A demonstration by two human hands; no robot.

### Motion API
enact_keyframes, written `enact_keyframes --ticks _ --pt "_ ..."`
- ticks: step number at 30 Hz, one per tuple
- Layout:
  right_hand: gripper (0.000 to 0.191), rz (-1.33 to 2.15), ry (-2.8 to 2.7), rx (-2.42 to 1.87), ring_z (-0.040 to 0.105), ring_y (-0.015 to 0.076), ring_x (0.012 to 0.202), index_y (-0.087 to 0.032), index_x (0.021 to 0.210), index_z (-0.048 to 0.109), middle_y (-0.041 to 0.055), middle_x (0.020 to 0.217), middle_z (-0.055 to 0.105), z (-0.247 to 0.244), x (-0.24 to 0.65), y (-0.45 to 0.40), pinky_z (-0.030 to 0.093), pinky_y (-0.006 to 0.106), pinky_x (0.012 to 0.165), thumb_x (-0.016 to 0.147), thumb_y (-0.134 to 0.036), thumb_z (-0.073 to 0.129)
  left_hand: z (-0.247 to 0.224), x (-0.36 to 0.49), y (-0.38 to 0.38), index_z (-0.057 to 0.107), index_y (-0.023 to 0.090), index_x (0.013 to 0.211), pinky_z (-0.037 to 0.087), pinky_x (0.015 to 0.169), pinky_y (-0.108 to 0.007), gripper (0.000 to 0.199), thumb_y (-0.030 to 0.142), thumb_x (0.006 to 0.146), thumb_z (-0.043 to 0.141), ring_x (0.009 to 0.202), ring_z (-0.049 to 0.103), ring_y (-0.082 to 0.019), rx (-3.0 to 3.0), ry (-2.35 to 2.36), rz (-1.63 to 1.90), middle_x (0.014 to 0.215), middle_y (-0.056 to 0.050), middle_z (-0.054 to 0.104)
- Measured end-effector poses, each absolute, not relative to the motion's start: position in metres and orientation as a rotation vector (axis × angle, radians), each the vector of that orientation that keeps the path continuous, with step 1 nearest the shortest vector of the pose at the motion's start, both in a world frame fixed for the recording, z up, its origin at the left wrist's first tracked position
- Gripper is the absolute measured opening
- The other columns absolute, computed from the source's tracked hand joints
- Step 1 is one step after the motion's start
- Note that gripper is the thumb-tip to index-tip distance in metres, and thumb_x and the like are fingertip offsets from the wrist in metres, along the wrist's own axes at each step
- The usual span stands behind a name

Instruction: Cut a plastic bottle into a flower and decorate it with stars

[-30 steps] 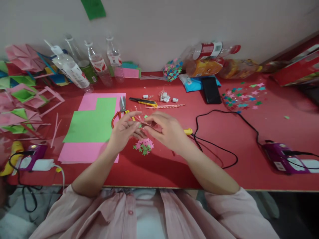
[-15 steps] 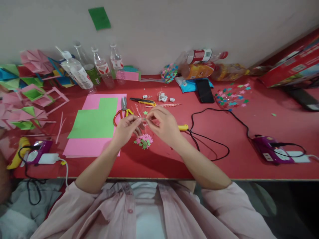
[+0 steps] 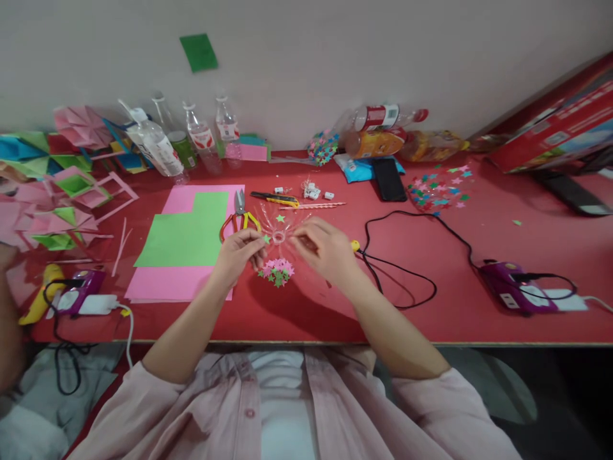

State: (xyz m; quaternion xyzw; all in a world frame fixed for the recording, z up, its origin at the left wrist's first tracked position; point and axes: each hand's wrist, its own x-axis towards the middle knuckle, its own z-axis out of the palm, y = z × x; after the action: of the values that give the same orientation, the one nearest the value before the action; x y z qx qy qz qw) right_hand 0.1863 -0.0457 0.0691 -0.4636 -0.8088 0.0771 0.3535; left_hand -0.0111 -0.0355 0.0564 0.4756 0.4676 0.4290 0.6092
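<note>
A clear plastic piece, cut into thin strips around a ring, lies on the red table between my hands. One green star sits on its strips. My left hand pinches a small green star at its fingertips, left of the ring. On the other side my right hand has its thumb and forefinger pressed together; what is between them is too small to make out. Just below the ring is a pile of pink and green stars.
Pink and green sheets and red-yellow pliers lie left. A cutter and striped straws are behind. A glue gun's black cord loops right. Bottles stand by the wall. Another person's arm is far left.
My hands have moved apart from above the ring, uncovering it. A green star now shows at my left fingertips. The whole view has shifted slightly.
</note>
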Motion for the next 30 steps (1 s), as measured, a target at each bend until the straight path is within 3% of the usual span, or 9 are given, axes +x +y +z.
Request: enact_keyframes --ticks 5,7,9,11,15,22,24,27,30 --pt "0.018 0.216 -2.194 -1.875 0.053 0.0169 0.061 -0.018 0.072 0.062 0.0056 0.070 0.063 0.050 0.232 -0.049 0.031 0.027 0.054 0.084 -0.028 0.052 0.052 -0.021 -0.033 0.054 0.017 0.066 0.036 0.034 -0.016 0.016 0.029 0.069 0.065 0.036 0.049 -0.005 1.123 1.137 1.066 0.051 0.004 0.059" --pt "0.016 0.138 -2.186 -1.973 0.057 0.0210 0.075 -0.016 0.088 0.064 0.0099 0.087 0.066 0.041 0.243 -0.051 0.036 0.029 0.061 0.080 -0.017 0.050 0.049 -0.021 -0.033 0.055 0.017 0.066 0.035 0.034 -0.016 0.016 0.029 0.070 0.064 0.035 0.049 -0.004 1.127 1.149 1.073 0.051 0.004 0.059" --pt "0.032 0.064 -2.241 -1.981 0.055 0.0272 0.096 -0.013 0.102 0.063 0.0149 0.105 0.064 0.034 0.249 -0.051 0.039 0.033 0.076 0.074 -0.008 0.049 0.047 -0.019 -0.034 0.055 0.017 0.066 0.034 0.034 -0.016 0.015 0.028 0.070 0.063 0.035 0.048 -0.004 1.129 1.149 1.075 0.052 0.004 0.059" --pt "0.043 0.082 -2.274 -1.990 0.052 0.0309 0.104 -0.011 0.111 0.061 0.0180 0.113 0.060 0.028 0.250 -0.049 0.037 0.038 0.085 0.070 -0.004 0.049 0.045 -0.015 -0.036 0.055 0.017 0.067 0.034 0.034 -0.016 0.013 0.027 0.070 0.063 0.035 0.048 -0.004 1.128 1.140 1.069 0.052 0.004 0.059" --pt "0.042 0.202 -2.230 -1.992 0.057 0.0275 0.092 -0.010 0.110 0.062 0.0183 0.109 0.059 0.018 0.249 -0.040 0.039 0.037 0.081 0.071 -0.004 0.047 0.046 -0.007 -0.042 0.054 0.016 0.068 0.032 0.033 -0.016 0.015 0.027 0.068 0.064 0.034 0.047 -0.004 1.111 1.145 1.052 0.052 0.003 0.060" --pt "0.036 0.344 -1.894 -1.915 0.057 0.0249 0.091 -0.010 0.104 0.062 0.0166 0.106 0.057 0.009 0.258 -0.029 0.045 0.034 0.080 0.069 -0.014 0.053 0.048 -0.008 -0.046 0.054 0.016 0.066 0.032 0.032 -0.016 0.017 0.029 0.065 0.066 0.033 0.046 -0.004 1.104 1.174 1.046 0.051 0.003 0.059" --pt "0.039 0.370 -1.759 -1.896 0.058 0.0240 0.087 -0.009 0.108 0.059 0.0166 0.106 0.057 0.015 0.262 -0.030 0.047 0.035 0.074 0.072 -0.020 0.051 0.048 -0.009 -0.046 0.054 0.016 0.067 0.033 0.033 -0.016 0.016 0.028 0.066 0.065 0.034 0.046 -0.004 1.102 1.185 1.059 0.051 0.003 0.059" --pt "0.038 0.490 -1.654 -1.818 0.055 0.0175 0.066 -0.013 0.110 0.059 0.0089 0.088 0.062 0.030 0.262 -0.035 0.045 0.030 0.057 0.078 -0.027 0.043 0.048 -0.006 -0.045 0.055 0.017 0.069 0.033 0.033 -0.016 0.013 0.027 0.069 0.063 0.035 0.047 -0.004 1.131 1.188 1.061 0.053 0.003 0.060" --pt "0.035 0.884 -1.476 -1.556 0.044 0.0117 0.051 -0.016 0.098 0.065 0.0020 0.069 0.058 0.047 0.250 -0.047 0.038 0.026 0.046 0.076 -0.040 0.053 0.046 -0.002 -0.043 0.055 0.017 0.071 0.034 0.034 -0.015 0.012 0.027 0.072 0.061 0.036 0.047 -0.004 1.191 1.200 1.069 0.055 0.003 0.060"
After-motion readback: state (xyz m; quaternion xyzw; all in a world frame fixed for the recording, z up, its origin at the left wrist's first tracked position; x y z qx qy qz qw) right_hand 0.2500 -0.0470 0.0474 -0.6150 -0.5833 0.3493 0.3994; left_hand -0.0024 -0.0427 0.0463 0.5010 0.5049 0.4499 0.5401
